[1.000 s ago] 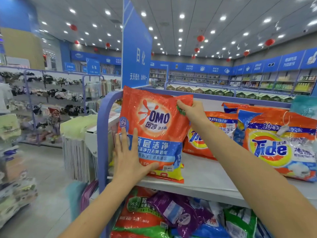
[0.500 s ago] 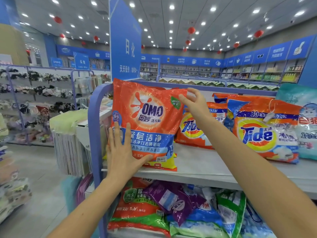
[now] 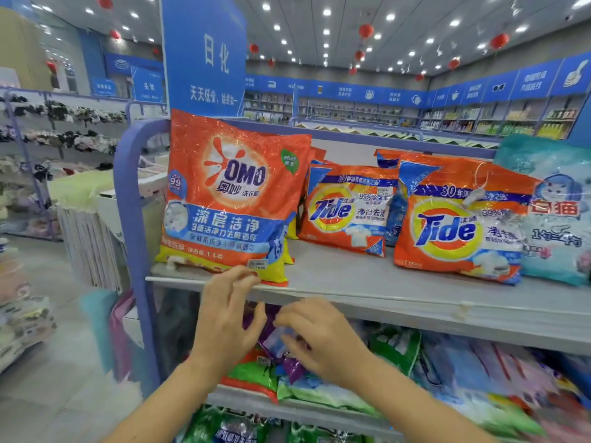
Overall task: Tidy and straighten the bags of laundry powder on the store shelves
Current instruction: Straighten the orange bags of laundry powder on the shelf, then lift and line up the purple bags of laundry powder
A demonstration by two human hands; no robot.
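Two grips sit below the upright OMO bag: left hand spread apart, right hand unclear.

Left grip, right grip, both bare, forearms bare too

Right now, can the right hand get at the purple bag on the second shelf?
Probably yes. The right hand is right at the purple bag, below the top shelf, with nothing between them. The left hand sits beside it. Blur hides whether it touches.
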